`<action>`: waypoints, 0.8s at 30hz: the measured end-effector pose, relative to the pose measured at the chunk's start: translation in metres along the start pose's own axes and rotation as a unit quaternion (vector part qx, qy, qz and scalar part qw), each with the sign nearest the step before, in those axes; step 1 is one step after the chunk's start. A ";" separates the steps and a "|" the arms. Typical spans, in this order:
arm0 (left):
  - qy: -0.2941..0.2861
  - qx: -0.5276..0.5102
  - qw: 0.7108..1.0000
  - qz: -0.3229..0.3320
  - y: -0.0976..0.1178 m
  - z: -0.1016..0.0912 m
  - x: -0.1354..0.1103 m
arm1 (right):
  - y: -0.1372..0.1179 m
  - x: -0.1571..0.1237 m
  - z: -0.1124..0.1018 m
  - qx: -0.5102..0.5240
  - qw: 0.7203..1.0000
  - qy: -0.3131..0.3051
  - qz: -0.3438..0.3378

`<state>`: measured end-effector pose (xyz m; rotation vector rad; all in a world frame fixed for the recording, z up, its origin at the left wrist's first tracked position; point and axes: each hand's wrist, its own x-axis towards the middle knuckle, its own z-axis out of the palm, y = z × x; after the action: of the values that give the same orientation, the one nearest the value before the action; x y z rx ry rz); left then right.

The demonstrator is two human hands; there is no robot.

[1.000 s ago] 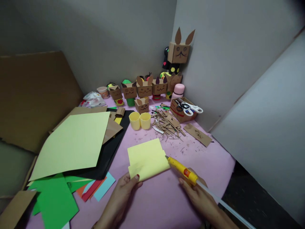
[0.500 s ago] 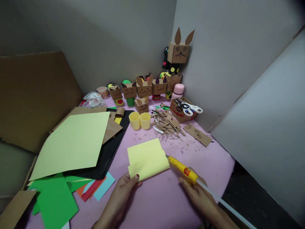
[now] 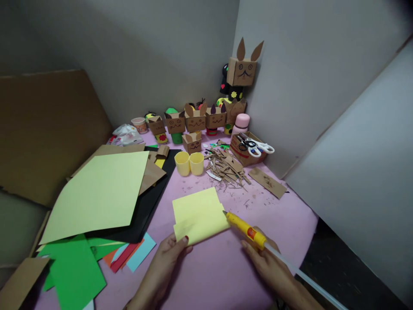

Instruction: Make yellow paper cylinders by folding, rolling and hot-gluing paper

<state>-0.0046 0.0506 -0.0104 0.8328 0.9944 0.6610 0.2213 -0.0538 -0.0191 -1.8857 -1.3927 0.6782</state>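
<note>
My left hand [image 3: 169,254] pinches the lower left corner of a folded yellow foam sheet [image 3: 196,211], thumb on top. The sheet's near edge curls over toward me. In my right hand [image 3: 267,260] is a yellow hot glue gun [image 3: 247,228], with a long translucent glue stick [image 3: 303,275] running out of its back. The gun's metal tip sits at the right edge of the yellow sheet; whether it touches I cannot tell. Beyond the sheet stand two joined yellow foam rings [image 3: 189,163].
Left lie a large pale yellow sheet [image 3: 100,193], green foam [image 3: 75,271] and coloured strips [image 3: 129,254]. Cardboard scraps [image 3: 226,168] pile up behind, beside a box [image 3: 247,150] holding scissors. Several cardboard animal-head figures [image 3: 195,120] stand at the back, near a pink bottle [image 3: 241,123].
The glue gun has shifted very slightly left, its tip a little nearer the sheet. My left hand and the yellow sheet have stayed in place.
</note>
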 end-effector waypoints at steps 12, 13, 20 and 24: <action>0.002 0.004 1.000 0.003 -0.002 0.000 0.001 | 0.004 -0.001 -0.002 -0.003 1.000 -0.007 -0.002; 0.002 0.004 1.000 0.003 -0.002 0.000 0.001 | 0.003 -0.001 -0.002 -0.002 1.000 -0.004 -0.001; 0.005 -0.003 1.000 0.002 -0.002 -0.001 0.001 | -0.003 0.000 -0.001 0.005 1.000 0.005 0.010; -0.001 0.001 1.000 0.004 -0.003 -0.003 0.001 | 0.001 0.001 -0.002 0.006 1.000 0.000 0.015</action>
<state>-0.0063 0.0509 -0.0146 0.8393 0.9918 0.6653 0.2234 -0.0532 -0.0183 -1.9003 -1.3601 0.6997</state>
